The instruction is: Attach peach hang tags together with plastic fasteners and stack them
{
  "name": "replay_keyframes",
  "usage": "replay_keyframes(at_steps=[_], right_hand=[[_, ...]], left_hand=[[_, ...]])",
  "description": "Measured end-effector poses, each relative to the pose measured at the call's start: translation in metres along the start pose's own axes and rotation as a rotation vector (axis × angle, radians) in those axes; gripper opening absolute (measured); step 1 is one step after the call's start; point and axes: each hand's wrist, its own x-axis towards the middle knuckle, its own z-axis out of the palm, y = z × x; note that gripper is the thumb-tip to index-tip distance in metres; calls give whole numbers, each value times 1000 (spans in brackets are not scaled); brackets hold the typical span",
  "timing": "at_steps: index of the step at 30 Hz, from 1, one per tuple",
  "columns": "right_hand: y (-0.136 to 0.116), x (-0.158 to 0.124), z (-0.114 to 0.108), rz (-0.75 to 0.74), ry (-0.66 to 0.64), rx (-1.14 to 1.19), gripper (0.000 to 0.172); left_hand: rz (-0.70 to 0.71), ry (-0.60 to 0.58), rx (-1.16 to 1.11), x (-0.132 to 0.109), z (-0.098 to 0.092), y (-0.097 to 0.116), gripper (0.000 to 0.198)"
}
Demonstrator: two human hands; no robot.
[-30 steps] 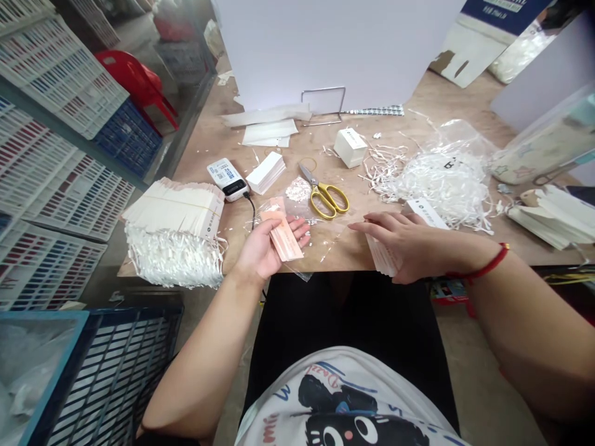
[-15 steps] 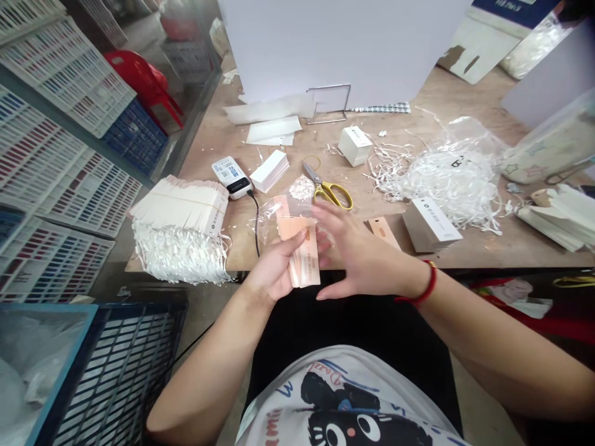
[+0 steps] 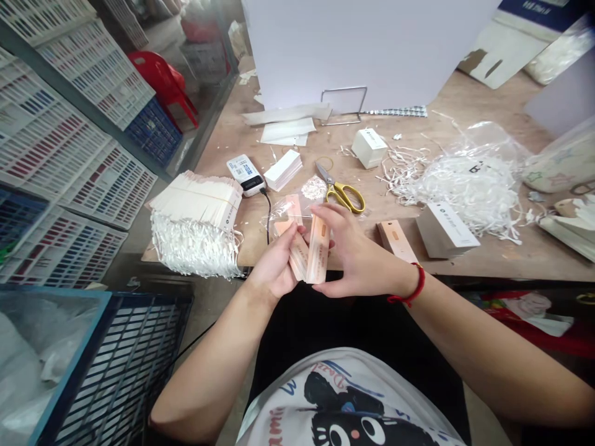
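My left hand (image 3: 274,266) grips a few peach paper tags (image 3: 298,255), with a clear plastic bag (image 3: 289,210) trailing behind them. My right hand (image 3: 360,251) pinches another peach tag (image 3: 318,251) between thumb and fingers, upright beside the left hand's tags. The two hands nearly touch. Beyond the fingertips lie yellow-handled scissors (image 3: 343,196). To the right, a single peach tag (image 3: 396,240) rests on the wooden table (image 3: 506,263) next to a stack of white-and-grey cards (image 3: 446,230).
A bundle of tags with white strings (image 3: 195,226) lies at the table's left, beside a small white electronic device (image 3: 245,174). A heap of shredded white paper (image 3: 458,192) fills the right. Plastic crates (image 3: 93,155) stand along the left, and a white board (image 3: 362,49) rises behind.
My right hand has closed from an open spread onto a peach tag, which now stands apart from the tags in my left hand. The whole view has shifted slightly.
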Motion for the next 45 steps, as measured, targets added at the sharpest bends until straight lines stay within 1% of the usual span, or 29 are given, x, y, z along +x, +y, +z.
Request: replay_keyframes(at_steps=[2,4,6,9,11,14,16,19,20,23,24,25,28,29,31,34,37,40,43,44,45], right_hand=[[0,2,1,26,-31,11,110],[0,4,1,49,-62,60,101],[2,4,0,62,-64,95,97],[6,5,-2,85,-59,69,101],[10,5,-1,59,-67,46,107],[14,5,4,-19,-84,67,119],[17,6,8,-28,-104,104,125],[23,9,10,-24,-123,182,133],[25,10,9,-23,-115,226,131],[30,14,5,11,-80,345,106],[31,14,3,11,-76,350,103],[30,15,2,-2,-78,328,106],[24,14,5,-64,-80,151,131],[21,14,6,-70,-72,83,133],[17,14,10,-64,-49,-22,130],[14,15,11,-69,-35,-94,126],[15,14,11,-87,-62,-86,127],[15,12,11,-81,-74,-49,127],[18,12,9,-80,-61,36,131],[20,12,7,-78,-42,90,130],[22,13,4,-62,-12,148,124]], left_hand=[[0,-40,35,3,0,-2,31],[9,-65,82,3,0,-4,27],[20,-82,107,3,-1,-6,24],[-6,-139,120,2,-3,-7,26],[-16,-161,132,2,-5,-6,28],[-20,-117,158,3,-5,-7,30],[-53,-81,154,5,-5,-7,33],[-99,-65,108,7,-6,-8,37],[-109,-58,92,7,-6,-8,37],[-146,-33,65,10,-10,-8,37],[-167,-33,65,10,-12,-7,38],[-183,-37,68,11,-14,-8,40],[-196,-60,72,14,-19,-9,41],[-183,-71,65,15,-19,-10,39],[-163,-103,48,15,-19,-11,36],[-168,-139,46,14,-17,-12,39],[-204,-138,62,13,-16,-13,40],[-188,-123,38,14,-14,-17,36],[-191,-107,35,13,-12,-18,38],[-194,-95,42,12,-12,-17,40],[-195,-82,53,11,-12,-15,40]])
